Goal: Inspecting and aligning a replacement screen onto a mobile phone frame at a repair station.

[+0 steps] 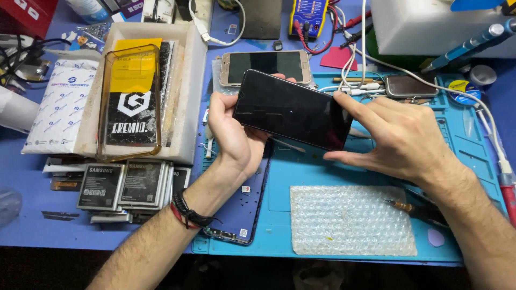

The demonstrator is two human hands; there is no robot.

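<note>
A black phone screen (pixel 293 110) is up in the air, just above a blue work mat (pixel 371 172). Both hands hold it. The left hand (pixel 231 134) wraps around its left end, with the thumb on the near edge and the fingers curled behind. The right hand (pixel 398 137) pinches its right end, with one finger on the top corner and the thumb under the low corner. The other fingers of that hand are spread open.

Under the left wrist lies an open phone frame (pixel 244 209), flat on the mat. A sheet of bubble wrap (pixel 349 220) lies on the mat near the right arm. A small screwdriver (pixel 400 205) lies just beside the wrap. A purple pick (pixel 436 237) sits at the mat's near corner.

Behind the screen lies a gold phone (pixel 266 67), face up. A darker phone (pixel 411 86) lies to the right of it, with white cables (pixel 355 64) between them. Farther back is a yellow and blue meter (pixel 308 16).

On the left of the blue surface (pixel 32 215) is a white box (pixel 188 96) with a clear phone case (pixel 129 102) on it. Flat phone batteries (pixel 121 185) lie in a row in front of the box.
</note>
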